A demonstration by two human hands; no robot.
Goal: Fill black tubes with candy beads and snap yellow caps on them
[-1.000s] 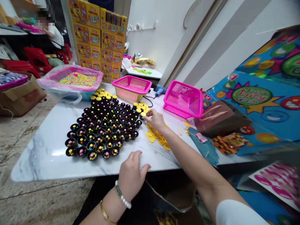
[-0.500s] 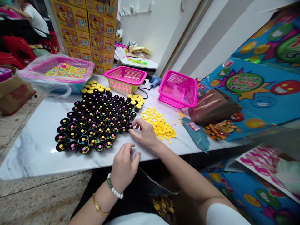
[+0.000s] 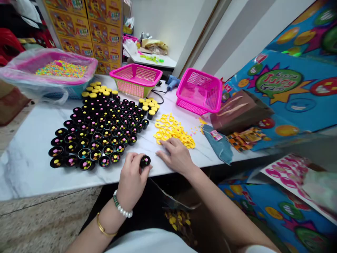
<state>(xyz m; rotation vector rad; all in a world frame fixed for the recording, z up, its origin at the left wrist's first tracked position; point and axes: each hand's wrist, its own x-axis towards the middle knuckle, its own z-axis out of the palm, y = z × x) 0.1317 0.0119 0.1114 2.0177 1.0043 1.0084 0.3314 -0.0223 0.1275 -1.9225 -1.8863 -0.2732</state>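
My left hand [image 3: 134,172] is closed around a small black cup [image 3: 145,161] with coloured candy balls inside, near the table's front edge. To its right, my right hand [image 3: 177,156] reaches with its fingertips at the near edge of a pile of yellow plastic ring pieces [image 3: 173,131]. Its fingers are extended, and whether they touch or pinch a piece is hard to make out. Left of both hands, rows of black cups [image 3: 96,154] stand close together, each holding candy balls with a pink or yellow piece on top.
Yellow-capped cups [image 3: 151,113] stand behind the rows. A plastic-lined basket of candy balls [image 3: 26,66] is at the back left. Two pink baskets [image 3: 135,75] [image 3: 179,100], a blue heat gun [image 3: 172,82], a paper bag [image 3: 239,112] and a blue cloth [image 3: 219,146] lie along the back and right.
A black cup has passed from my right hand at the rows' edge into my left hand. My right hand has moved right to the yellow pieces. The view has shifted slightly.
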